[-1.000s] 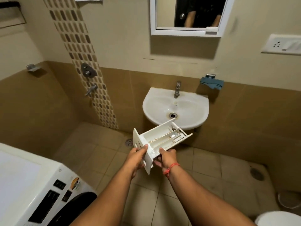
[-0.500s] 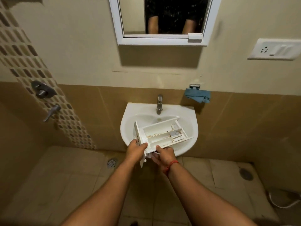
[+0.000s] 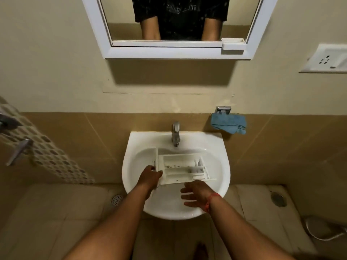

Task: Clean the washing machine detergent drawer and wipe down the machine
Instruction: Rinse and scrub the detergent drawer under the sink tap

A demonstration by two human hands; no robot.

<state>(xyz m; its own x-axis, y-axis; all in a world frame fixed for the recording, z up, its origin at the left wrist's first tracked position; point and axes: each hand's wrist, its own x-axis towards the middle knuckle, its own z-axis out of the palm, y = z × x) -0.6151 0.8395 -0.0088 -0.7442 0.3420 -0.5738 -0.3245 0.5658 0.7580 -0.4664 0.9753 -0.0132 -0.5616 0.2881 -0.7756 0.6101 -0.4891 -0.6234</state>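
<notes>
left-hand (image 3: 150, 176) grip on drawer (image 3: 183, 170)

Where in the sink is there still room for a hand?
Bare basin shows in the sink left of the detergent drawer, and along the front rim near the open right hand. Under the tap it is crowded: the drawer, gripped by the left hand, fills the middle.

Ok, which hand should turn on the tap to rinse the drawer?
The right hand, probably. It is open and empty over the sink, while the left hand grips the detergent drawer below the tap, steadying it.
</notes>
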